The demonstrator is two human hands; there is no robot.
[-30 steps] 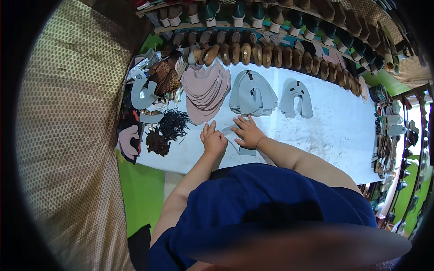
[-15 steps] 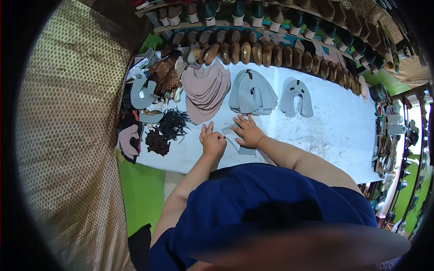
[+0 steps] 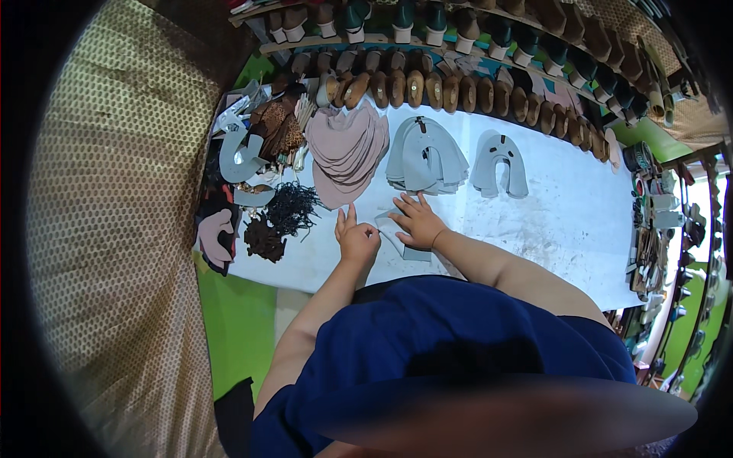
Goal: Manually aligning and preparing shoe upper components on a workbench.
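My right hand [image 3: 416,221] lies flat with fingers spread on a grey cut shoe-upper piece [image 3: 397,238] on the white worktable [image 3: 550,221]. My left hand [image 3: 356,238] sits just left of it, fingers curled with two pointing up, touching the piece's left edge. Behind the hands lie a fanned stack of pink upper pieces [image 3: 347,149], a stack of grey U-shaped pieces [image 3: 426,156] and a smaller grey stack [image 3: 500,164].
A row of wooden shoe lasts [image 3: 427,88] lines the table's far edge, with more shoes on a shelf above. Dark laces [image 3: 290,210], brown scraps [image 3: 263,237] and grey and pink cutouts [image 3: 240,156] crowd the left end. Tools and small containers [image 3: 649,214] stand at the right end.
Both hands stay on the grey piece; the left hand's fingers have shifted slightly at its left edge.
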